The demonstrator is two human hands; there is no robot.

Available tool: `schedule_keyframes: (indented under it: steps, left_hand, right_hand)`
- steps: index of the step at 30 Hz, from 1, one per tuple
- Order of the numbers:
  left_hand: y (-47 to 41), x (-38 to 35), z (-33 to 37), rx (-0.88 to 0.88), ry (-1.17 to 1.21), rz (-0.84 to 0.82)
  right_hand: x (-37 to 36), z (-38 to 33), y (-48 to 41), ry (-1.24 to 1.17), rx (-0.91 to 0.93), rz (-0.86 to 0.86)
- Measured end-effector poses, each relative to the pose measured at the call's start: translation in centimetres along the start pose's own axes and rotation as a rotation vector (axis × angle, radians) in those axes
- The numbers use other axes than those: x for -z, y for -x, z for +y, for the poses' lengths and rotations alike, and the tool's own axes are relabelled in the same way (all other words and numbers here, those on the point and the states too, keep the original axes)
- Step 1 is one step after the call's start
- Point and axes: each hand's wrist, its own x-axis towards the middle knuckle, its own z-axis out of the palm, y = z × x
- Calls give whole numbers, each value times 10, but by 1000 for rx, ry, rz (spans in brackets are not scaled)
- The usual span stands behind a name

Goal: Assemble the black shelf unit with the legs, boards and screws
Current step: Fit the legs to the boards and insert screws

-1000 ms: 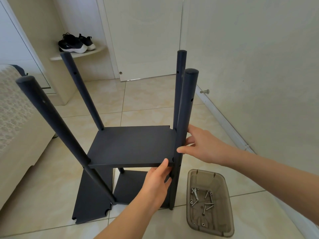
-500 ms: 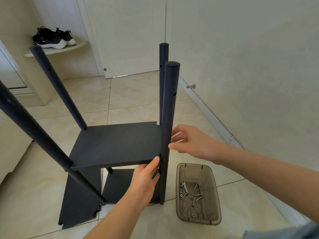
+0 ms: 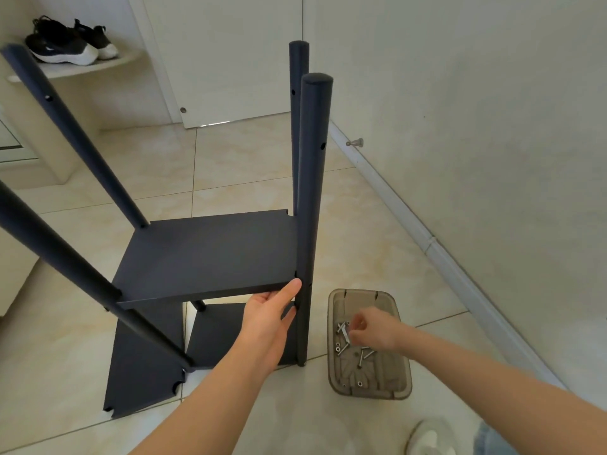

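Note:
The black shelf unit stands on the tiled floor with several round legs pointing up. Its middle board (image 3: 210, 254) sits between the legs, and a lower board (image 3: 223, 336) lies beneath. My left hand (image 3: 267, 318) grips the front right corner of the middle board, thumb on top, next to the near right leg (image 3: 312, 205). My right hand (image 3: 372, 328) is down in the smoky plastic tray (image 3: 399, 389), fingers curled over the loose silver screws (image 3: 363, 351); it is blurred, so I cannot tell whether it pinches one.
A spare black board (image 3: 144, 366) lies flat on the floor at the front left. The wall and its white skirting (image 3: 427, 231) run close on the right, with a metal door stop (image 3: 354, 143). Black shoes (image 3: 62, 44) sit on a corner shelf far left. A white slipper (image 3: 430, 438) shows at the bottom.
My right hand has left the near right leg and dropped into the screw tray. My left hand stays at the board's corner. The view has shifted slightly.

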Motion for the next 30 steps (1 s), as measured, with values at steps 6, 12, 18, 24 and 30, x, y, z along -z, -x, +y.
schedule_keyframes:
  steps: [6,12,18,24,30]
  left_hand:
    - [6,-3,1,-16,-15,-40]
    - [5,-1,2,-6,-38,-25]
    - [6,-3,4,-13,-47,-30]
    - [8,-4,6,5,-65,-19]
    - [8,-5,5,33,-78,23]
  right_hand:
    - [-68,24,-31,-185,-150,-44]
    - [-99,28,-45,-259,-137,-126]
    - [-98,32,-47,-409,-190,-437]
    - [-119,37,-64,-181,-174,-199]
    - [-141,45,-82,-18,-104,-142]
